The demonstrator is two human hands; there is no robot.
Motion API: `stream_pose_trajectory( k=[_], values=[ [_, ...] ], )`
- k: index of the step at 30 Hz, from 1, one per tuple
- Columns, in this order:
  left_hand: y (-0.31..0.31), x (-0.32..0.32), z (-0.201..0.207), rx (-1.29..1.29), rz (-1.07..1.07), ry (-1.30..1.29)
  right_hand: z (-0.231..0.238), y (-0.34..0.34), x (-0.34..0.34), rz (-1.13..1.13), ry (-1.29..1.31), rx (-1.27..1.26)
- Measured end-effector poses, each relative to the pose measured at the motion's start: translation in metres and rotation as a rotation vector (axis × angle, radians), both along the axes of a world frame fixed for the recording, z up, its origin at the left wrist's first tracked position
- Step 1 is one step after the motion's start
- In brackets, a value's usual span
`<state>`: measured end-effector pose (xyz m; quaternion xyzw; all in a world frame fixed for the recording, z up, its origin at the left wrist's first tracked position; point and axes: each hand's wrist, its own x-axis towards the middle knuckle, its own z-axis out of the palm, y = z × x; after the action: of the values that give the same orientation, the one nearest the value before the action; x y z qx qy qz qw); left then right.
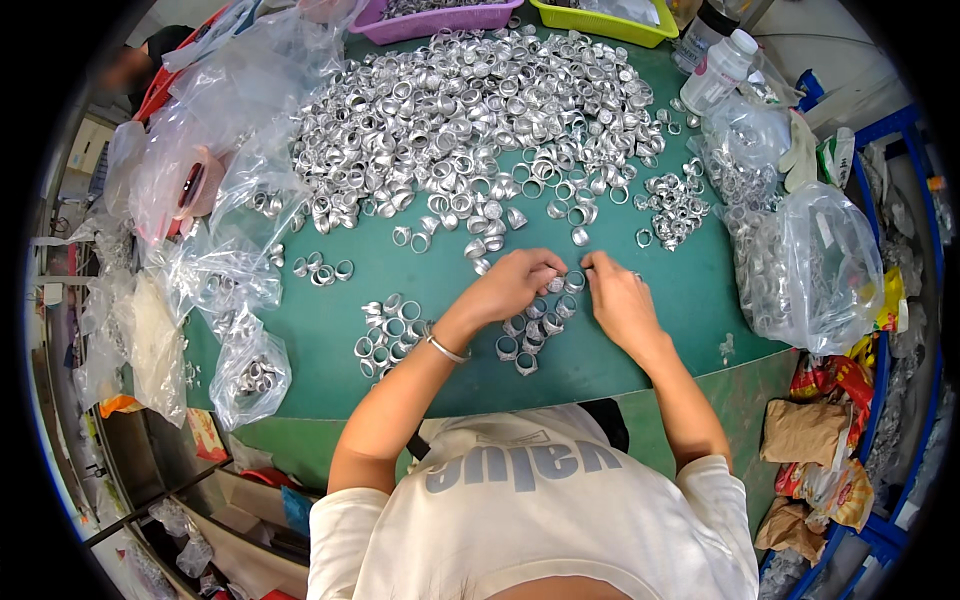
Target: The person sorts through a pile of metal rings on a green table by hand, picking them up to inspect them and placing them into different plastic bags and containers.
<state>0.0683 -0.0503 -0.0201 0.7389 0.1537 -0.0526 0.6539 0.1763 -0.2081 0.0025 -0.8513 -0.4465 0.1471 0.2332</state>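
My left hand (522,284) comes in from the lower left, a bangle on its wrist, with fingers curled into a pinch. At those fingertips is a silver metal ring (555,285), though whether it is gripped cannot be made out. Opposite, my right hand (618,298) has its fingers bent together beside another silver ring (574,281); anything within them is hidden. Just below the hands lies a small cluster of rings (530,335). A second small group (390,332) sits left of my left forearm. Beyond my hands, a large heap of silver rings (460,115) spreads over the green table (680,340).
Clear plastic bags (805,265) with metal pieces stand along the right edge, near a white bottle (722,70). More bags (250,375) line the left side. Purple (440,18) and yellow-green baskets (605,22) stand at the far edge. A small ring pile (675,210) lies right.
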Motion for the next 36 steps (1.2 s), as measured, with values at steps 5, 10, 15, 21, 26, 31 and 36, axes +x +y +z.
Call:
stream_pose_trajectory(
  k=[5,10,15,21,26,31,36],
  values=[
    [-0.008,-0.009,0.010,0.236,0.017,-0.079,-0.002,-0.007,0.001,0.137,-0.009,0.243],
    [-0.010,-0.009,0.011,0.154,0.037,-0.011,-0.013,-0.010,0.006,0.086,0.139,0.319],
    [-0.016,-0.008,0.000,0.162,0.054,-0.203,-0.008,-0.010,0.011,-0.091,0.620,0.438],
    [-0.013,-0.011,0.003,-0.193,0.162,-0.109,-0.012,-0.004,0.006,-0.137,0.892,0.427],
    [-0.010,-0.020,0.004,0.026,0.184,-0.106,-0.008,0.005,0.005,0.016,0.278,0.395],
    [0.004,-0.046,0.020,-0.002,0.306,-0.068,-0.005,0.005,0.009,0.236,-0.180,0.151],
    [0.024,-0.101,0.063,-0.283,0.467,-0.048,0.009,0.009,0.014,0.170,0.077,0.295]
  ],
)
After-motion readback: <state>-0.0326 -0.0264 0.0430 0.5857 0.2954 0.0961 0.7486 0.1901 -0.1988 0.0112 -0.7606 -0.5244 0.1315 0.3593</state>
